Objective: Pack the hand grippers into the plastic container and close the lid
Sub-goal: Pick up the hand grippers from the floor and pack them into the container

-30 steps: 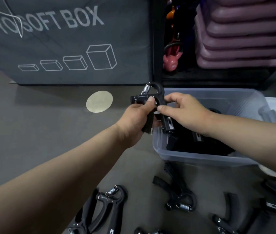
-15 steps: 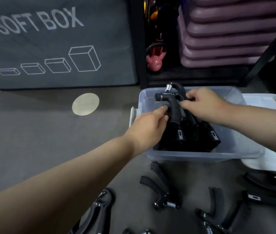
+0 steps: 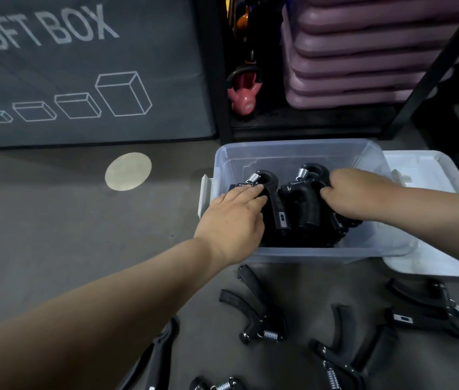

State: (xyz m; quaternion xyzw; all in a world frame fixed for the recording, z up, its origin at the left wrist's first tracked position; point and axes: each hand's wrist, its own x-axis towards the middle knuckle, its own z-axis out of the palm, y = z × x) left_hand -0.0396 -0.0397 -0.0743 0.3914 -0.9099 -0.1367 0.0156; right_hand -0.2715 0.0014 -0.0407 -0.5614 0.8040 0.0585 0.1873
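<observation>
A clear plastic container point(image 3: 293, 144) stands on the grey floor with several black hand grippers upright inside it. My left hand point(image 3: 234, 218) lies over the left handle of the leftmost hand gripper point(image 3: 274, 204) and holds it down in the container. Fingers of my right hand point(image 3: 352, 192) are curled round the neighbouring hand gripper point(image 3: 307, 201) near its spring end. The white lid point(image 3: 430, 170) lies flat on the floor to the right, partly under the container. Several loose hand grippers point(image 3: 253, 308) lie on the floor in front.
A grey foam box point(image 3: 82, 66) stands at the back left, with a round pale floor marker point(image 3: 128, 171) before it. Behind the container a black rack holds a pink kettlebell point(image 3: 243, 99) and stacked purple platforms point(image 3: 363, 52). A slanted black rack leg point(image 3: 433, 66) crosses the right.
Both hands carried a hand gripper from above the floor into the container and lowered it at the left end of the row. My right hand has shifted onto the neighbouring one.
</observation>
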